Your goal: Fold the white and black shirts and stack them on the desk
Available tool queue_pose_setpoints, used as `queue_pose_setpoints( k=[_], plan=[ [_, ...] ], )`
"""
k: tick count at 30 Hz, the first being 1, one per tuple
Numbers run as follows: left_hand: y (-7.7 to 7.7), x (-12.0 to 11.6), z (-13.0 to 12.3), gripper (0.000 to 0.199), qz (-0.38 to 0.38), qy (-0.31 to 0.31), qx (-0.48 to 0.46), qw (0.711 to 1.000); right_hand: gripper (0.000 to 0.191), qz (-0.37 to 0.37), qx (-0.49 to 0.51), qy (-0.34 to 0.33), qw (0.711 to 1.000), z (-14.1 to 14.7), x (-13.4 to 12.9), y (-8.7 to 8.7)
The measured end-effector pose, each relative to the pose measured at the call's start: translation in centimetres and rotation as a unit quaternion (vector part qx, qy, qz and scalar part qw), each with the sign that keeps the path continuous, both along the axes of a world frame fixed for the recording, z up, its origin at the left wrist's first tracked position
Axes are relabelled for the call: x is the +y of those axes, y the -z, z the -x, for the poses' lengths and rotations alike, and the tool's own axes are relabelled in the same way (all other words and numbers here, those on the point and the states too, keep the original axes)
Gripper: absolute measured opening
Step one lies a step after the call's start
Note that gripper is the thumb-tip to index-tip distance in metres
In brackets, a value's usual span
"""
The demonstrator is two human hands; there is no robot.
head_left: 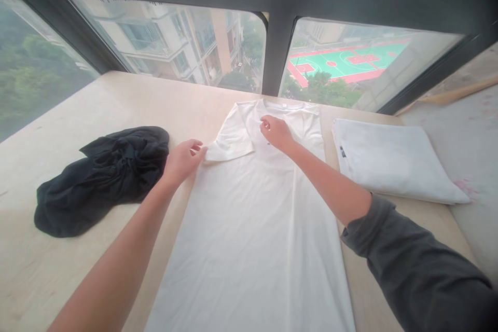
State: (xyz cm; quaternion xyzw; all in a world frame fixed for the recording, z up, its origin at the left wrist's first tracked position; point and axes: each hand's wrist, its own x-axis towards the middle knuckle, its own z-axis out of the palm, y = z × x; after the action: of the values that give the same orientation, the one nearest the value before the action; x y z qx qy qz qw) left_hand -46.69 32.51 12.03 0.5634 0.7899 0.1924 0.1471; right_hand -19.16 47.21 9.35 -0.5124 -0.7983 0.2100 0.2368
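A white T-shirt [249, 228] lies spread on the pale wooden surface, its collar toward the window. The sleeve on the left is folded inward over the chest. My left hand [185, 158] is at the outer edge of that sleeve, fingers apart and fingertips close to the cloth; I cannot tell whether they touch it. My right hand [276, 132] is over the chest just below the collar, its fingers curled toward the thumb. Whether any cloth is between those fingers is hidden.
A crumpled black garment [112, 176] lies at the left on the wooden surface [128, 93]. A folded white cloth [392, 161] lies at the right, beside the wall. Dark window frames [274, 36] border the far edge.
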Motion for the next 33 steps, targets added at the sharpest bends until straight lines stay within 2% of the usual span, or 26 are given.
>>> queue_pose_setpoints(
  k=[3,8,12,15,19,22,25,29,31,33],
  plan=[
    [1.0,0.3,0.6,0.04,-0.005,-0.013,-0.045,0.999,0.033,0.059,0.016,0.009,0.998,3.6,2.9,-0.4],
    [1.8,0.4,0.8,0.036,-0.027,0.034,-0.083,0.996,0.042,0.086,0.011,0.02,0.996,9.0,7.0,0.3],
    [1.7,-0.2,0.8,0.042,-0.063,0.101,-0.082,0.99,0.042,0.082,0.01,0.0,0.997,11.3,8.5,1.1],
    [1.8,-0.4,0.4,0.029,-0.124,0.132,-0.056,0.982,0.041,0.071,0.013,-0.005,0.997,12.1,8.9,1.4],
    [2.1,-0.8,-0.4,0.015,-0.15,0.1,0.012,0.984,0.041,0.058,0.023,-0.007,0.998,12.5,9.5,1.0],
    [2.1,-1.4,-1.1,0.013,-0.128,0.043,0.099,0.986,0.041,0.05,0.033,-0.001,0.998,12.7,9.9,0.6],
    [1.8,-2.0,-1.9,0.016,-0.098,0.03,0.144,0.984,0.039,0.052,0.016,0.0,0.999,12.7,9.6,0.6],
    [0.7,-4.5,-2.6,0.033,-0.043,0.028,0.148,0.988,0.039,0.003,-0.007,0.003,1.0,12.5,8.1,0.1],
    [-0.1,-7.3,-2.8,0.04,0.006,0.002,0.132,0.991,0.039,-0.031,-0.022,0.006,0.999,12.4,7.1,-0.5],
    [-0.9,-11.2,-3.1,0.04,0.073,-0.03,0.105,0.991,0.036,-0.027,-0.054,-0.008,0.998,12.7,6.0,-1.2]
  ],
)
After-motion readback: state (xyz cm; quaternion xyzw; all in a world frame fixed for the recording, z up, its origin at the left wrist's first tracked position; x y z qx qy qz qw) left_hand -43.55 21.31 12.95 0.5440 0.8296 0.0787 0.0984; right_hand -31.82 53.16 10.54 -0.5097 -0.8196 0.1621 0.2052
